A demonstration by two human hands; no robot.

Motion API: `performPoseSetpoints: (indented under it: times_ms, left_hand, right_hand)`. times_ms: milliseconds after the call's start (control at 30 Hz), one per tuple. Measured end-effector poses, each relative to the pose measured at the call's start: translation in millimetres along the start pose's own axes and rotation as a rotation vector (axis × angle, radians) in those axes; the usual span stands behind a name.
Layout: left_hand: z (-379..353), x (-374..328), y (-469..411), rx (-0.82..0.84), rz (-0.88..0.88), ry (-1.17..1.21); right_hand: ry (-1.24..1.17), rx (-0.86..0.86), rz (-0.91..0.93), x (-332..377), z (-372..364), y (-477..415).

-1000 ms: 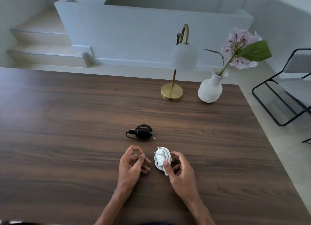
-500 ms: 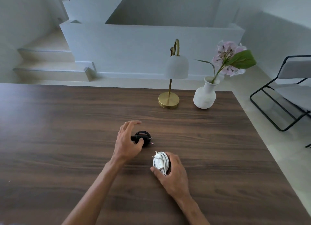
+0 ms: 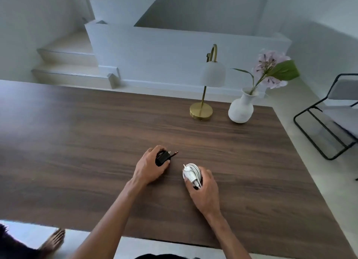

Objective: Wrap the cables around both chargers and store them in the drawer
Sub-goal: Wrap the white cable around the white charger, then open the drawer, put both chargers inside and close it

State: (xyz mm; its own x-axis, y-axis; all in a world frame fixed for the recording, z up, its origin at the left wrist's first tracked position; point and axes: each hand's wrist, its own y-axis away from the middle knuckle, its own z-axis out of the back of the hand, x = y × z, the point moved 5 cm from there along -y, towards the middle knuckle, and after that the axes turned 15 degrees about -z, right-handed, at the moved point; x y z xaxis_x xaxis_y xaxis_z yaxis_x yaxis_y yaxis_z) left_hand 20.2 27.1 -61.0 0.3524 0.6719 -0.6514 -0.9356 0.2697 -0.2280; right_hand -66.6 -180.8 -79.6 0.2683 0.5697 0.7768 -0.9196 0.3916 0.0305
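Since both cables are coiled, the black charger [image 3: 162, 158] lies on the worktop [image 3: 77, 142] in the curled grip of the left hand [image 3: 150, 166], the white charger [image 3: 190, 174] clasped by the right hand [image 3: 205, 189] just beside. Lift them with thumbs pinning the loose ends, I'd say; the black cable tip [image 3: 175, 152] pokes out.

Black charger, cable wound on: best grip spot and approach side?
Grip the black charger across its cable-wrapped body, coming from above on its left. Its prongs and the loose cable tip stick out to the right, so avoid that side. The left hand holds it this way; the right hand holds the white charger.
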Motion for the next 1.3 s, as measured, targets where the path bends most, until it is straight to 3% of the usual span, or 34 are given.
performPoseSetpoints:
  times_ms: [267,467,733,833,967,1100,1300]
  left_hand:
    - [32.0,8.3,95.9,-0.261,0.277,-0.117]
    - [57.2,24.0,134.1,-0.260,0.338,-0.129]
    - [91.5,45.5,165.0,-0.265,0.343,0.052]
    - [105.3,58.4,193.7,-0.325,0.276,0.079]
    - [129.2,90.4,247.4,-0.420,0.185,-0.199]
    - [136.4,129.0,287.0,-0.393,0.042,-0.408]
    - [132.9,167.9,295.3,-0.391,-0.187,-0.434]
  right_hand:
    - [0.093,-0.064,-0.015,2.2,-9.3,30.4]
    - [0.222,-0.105,0.053,29.8,-44.7,70.5]
    - [0.243,-0.049,0.153,64.8,-88.9,109.6]
    - [0.273,-0.005,0.158,66.9,-100.7,113.0]
    - [0.312,-0.018,0.138,69.7,-108.1,118.3]
    - [0.358,-0.061,0.097,79.2,-111.9,123.8]
    - [0.404,-0.147,0.059,82.5,-115.8,117.1]
